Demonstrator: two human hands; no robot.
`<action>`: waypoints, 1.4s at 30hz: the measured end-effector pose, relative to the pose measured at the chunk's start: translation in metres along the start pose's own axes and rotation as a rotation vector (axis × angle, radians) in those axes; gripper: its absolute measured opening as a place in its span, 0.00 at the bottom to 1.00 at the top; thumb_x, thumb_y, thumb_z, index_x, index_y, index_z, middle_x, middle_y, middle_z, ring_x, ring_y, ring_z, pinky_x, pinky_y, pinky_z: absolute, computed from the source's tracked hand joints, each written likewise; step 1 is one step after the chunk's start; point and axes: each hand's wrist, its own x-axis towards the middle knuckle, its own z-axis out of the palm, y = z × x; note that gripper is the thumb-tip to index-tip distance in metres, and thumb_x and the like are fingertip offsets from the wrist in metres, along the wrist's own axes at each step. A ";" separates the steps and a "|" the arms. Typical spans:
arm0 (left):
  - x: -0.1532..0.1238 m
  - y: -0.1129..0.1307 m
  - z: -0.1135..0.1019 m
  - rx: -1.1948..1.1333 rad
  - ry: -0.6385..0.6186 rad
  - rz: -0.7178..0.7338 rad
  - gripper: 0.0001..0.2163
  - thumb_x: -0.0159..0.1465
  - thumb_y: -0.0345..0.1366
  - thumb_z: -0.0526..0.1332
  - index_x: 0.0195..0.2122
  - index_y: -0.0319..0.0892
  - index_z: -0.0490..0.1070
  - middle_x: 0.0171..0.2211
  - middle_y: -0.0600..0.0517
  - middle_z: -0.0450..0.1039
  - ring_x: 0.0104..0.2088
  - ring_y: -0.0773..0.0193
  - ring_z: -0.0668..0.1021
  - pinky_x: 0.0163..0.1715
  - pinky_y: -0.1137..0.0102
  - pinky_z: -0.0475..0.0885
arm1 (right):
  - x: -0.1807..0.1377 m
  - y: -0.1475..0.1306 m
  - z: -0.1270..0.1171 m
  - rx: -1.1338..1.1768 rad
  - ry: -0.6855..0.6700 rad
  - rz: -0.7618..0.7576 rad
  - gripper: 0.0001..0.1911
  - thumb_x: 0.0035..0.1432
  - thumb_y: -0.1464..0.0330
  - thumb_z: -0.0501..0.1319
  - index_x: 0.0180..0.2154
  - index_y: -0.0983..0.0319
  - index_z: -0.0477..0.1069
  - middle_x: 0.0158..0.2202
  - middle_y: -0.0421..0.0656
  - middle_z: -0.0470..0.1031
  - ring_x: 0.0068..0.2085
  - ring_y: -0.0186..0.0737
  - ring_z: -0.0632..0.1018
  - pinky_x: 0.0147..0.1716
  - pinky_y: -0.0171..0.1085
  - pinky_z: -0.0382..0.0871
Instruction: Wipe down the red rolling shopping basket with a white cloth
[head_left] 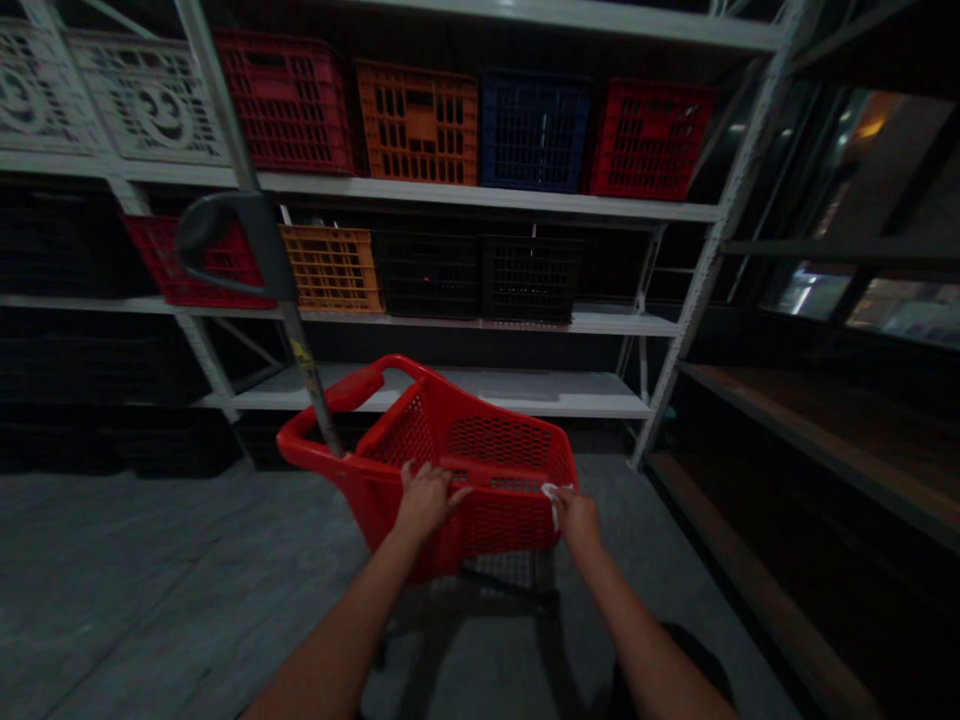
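A red plastic shopping cart (510, 520) stands in front of me, its perforated basket empty and its handle toward the left. Over the basket's near rim lie the fingers of my left hand (427, 497), gripping it with the thumb out to the side. At the right end of that rim, my right hand (579, 518) is closed on a thin white strip (555, 492); whether it is cloth or string I cannot tell. A metal pole with a grey loop grip (259, 245) rises at the cart's handle end.
White metal shelving (465, 195) runs behind the cart. It carries a red crate (652, 135), an orange crate (418, 120), a blue crate (534, 130), black crates (532, 280) and white crates (150, 100). Dark shelves (832, 430) line the right side, above a grey concrete floor (135, 580).
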 end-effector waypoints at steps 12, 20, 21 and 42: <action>-0.012 -0.033 -0.010 0.026 -0.071 0.027 0.20 0.57 0.52 0.48 0.30 0.43 0.70 0.31 0.46 0.74 0.40 0.55 0.70 0.50 0.51 0.47 | -0.022 -0.014 -0.007 0.053 -0.130 -0.092 0.16 0.49 0.77 0.55 0.37 0.58 0.75 0.37 0.44 0.77 0.37 0.40 0.77 0.40 0.37 0.68; -0.011 -0.041 -0.013 0.021 -0.093 0.023 0.18 0.58 0.50 0.49 0.29 0.42 0.70 0.30 0.47 0.74 0.39 0.56 0.70 0.50 0.51 0.46 | -0.029 -0.048 0.017 0.135 -0.080 -0.162 0.16 0.49 0.78 0.54 0.36 0.60 0.75 0.37 0.44 0.77 0.40 0.38 0.76 0.44 0.37 0.66; -0.011 -0.042 -0.013 0.021 -0.095 0.022 0.19 0.58 0.51 0.48 0.29 0.42 0.70 0.30 0.47 0.74 0.39 0.56 0.70 0.50 0.51 0.46 | -0.028 -0.057 0.023 0.154 -0.083 -0.184 0.16 0.49 0.78 0.54 0.36 0.60 0.75 0.37 0.44 0.77 0.40 0.37 0.76 0.44 0.36 0.66; -0.028 0.071 0.010 -0.151 -0.027 0.000 0.14 0.61 0.41 0.47 0.34 0.47 0.72 0.39 0.48 0.73 0.48 0.55 0.68 0.54 0.46 0.40 | -0.057 -0.016 0.019 0.460 0.140 -0.040 0.09 0.49 0.69 0.58 0.31 0.61 0.76 0.32 0.46 0.71 0.36 0.38 0.73 0.37 0.36 0.68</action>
